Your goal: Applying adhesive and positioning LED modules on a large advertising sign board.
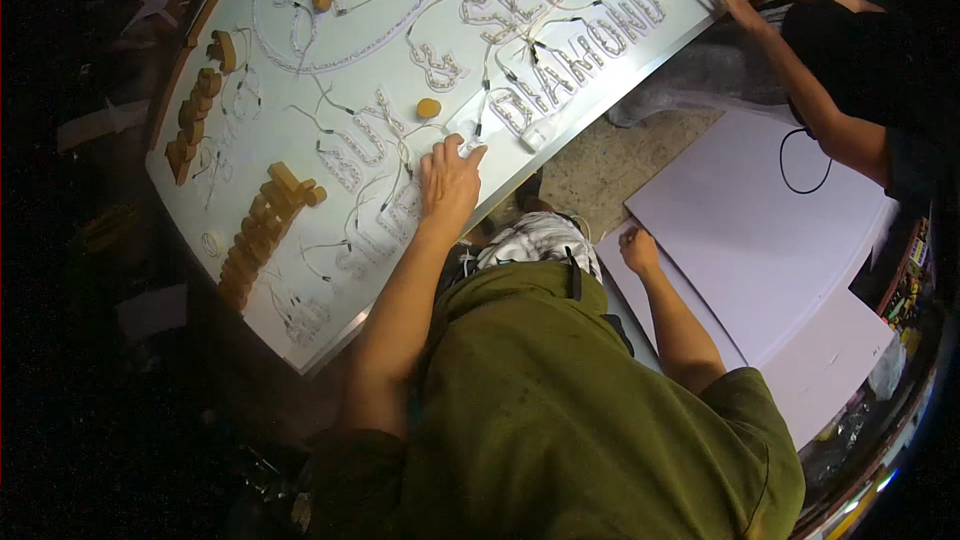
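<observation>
The left hand (pixel 450 180), fingers parted, touches the board (pixel 275 155) at eleven o'clock, near letters (pixel 368 145); the right hand (pixel 638 251), well apart at three, curls, whether around anything cannot be told.

Left hand (pixel 448 188): held back upward, with the fingers extended forward and the thumb side turned to the right; the fingers are slightly bent and parted.
Left forearm (pixel 405 295): extended forward and slightly to the right, with the elbow bent.
Right hand (pixel 637 250): held lower and nearer the trunk, with the fingers curled inward; the degree of closure is not clearly shown.
Right forearm (pixel 675 315): angled forward and leftward from a bent elbow.
Wrists: both left bare.
</observation>
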